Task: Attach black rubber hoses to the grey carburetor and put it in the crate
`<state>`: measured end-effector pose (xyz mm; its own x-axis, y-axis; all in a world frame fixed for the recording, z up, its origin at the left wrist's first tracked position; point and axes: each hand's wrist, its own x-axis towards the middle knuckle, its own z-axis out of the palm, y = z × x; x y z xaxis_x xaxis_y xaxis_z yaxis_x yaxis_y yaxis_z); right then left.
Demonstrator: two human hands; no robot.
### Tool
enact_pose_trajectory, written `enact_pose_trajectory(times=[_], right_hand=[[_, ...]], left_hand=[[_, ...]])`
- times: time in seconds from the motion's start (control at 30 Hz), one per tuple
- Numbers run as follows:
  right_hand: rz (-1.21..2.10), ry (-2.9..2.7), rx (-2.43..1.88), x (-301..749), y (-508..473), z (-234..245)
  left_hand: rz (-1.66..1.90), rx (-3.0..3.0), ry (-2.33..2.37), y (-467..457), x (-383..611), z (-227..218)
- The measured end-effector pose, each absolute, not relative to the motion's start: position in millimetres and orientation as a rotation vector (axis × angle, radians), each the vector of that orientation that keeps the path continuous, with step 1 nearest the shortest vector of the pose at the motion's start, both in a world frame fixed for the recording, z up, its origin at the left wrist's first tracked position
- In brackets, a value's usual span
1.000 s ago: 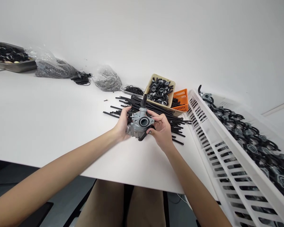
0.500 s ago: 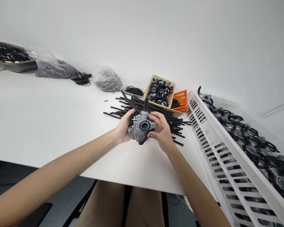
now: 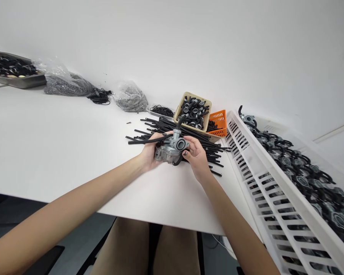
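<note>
So, both hands wrapped around one grey carburetor, held just above the tabletop.

My left hand grips its left side and also pinches a black tube that sticks out to the left; my right hand pinches the right side, fingers curled in. A pile of black tubes lies right behind, with a tan bin, an orange basket and a white crate off to the right.
</note>
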<state>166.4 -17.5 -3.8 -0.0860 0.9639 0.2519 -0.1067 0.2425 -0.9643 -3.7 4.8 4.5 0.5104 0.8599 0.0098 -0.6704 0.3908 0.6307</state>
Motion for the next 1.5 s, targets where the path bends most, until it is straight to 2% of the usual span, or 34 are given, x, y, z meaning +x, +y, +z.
enact_pose_trajectory(times=[0.27, 0.43, 0.6, 0.73, 0.97, 1.27, 1.5], right_hand=[[0.979, -1.227, -1.050, 163.4, -15.0, -6.3], [0.880, -1.221, -1.053, 161.3, -18.4, -6.1], [1.015, -1.343, -1.001, 154.8, -23.9, -3.6], [1.127, -1.500, -0.996, 148.5, -27.6, -7.0], [1.073, -1.585, -0.952, 144.2, -28.2, -13.9], [1.262, -1.406, -1.088, 138.7, -30.6, -9.1], [1.069, -1.414, -1.066, 137.9, -32.2, -11.5]], left_hand=[[1.310, 0.865, 0.612, 8.1, 0.8, 0.7], [1.574, 1.247, 0.824, 1.9, -1.7, 4.2], [1.752, 1.313, 0.965, -0.3, -5.0, 9.1], [1.779, 1.256, 1.028, 3.3, -5.3, 6.8], [1.794, 1.253, 1.057, 4.5, -3.9, 1.8], [1.757, 1.242, 1.056, 4.2, -3.4, 0.1], [1.692, 1.202, 1.064, 2.9, -0.4, -3.3]])
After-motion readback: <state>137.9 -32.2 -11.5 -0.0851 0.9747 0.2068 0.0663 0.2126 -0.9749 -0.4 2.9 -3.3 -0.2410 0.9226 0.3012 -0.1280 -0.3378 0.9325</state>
